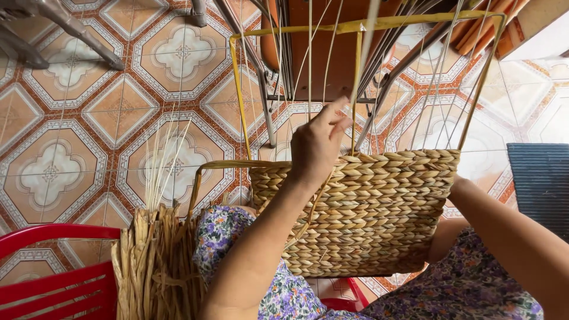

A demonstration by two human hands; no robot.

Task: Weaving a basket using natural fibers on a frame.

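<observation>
Left hand pinches a strand above the half-woven basket.

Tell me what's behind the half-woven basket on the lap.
Behind the woven basket the right forearm passes out of sight, so the right hand is covered; patterned floor tiles show beyond.

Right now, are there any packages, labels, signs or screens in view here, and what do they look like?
None in view: no package, label, sign or screen.
What shows instead: a half-woven straw basket on a wire frame, a bundle of dried straw beside a red chair, and a patterned tile floor.
</observation>
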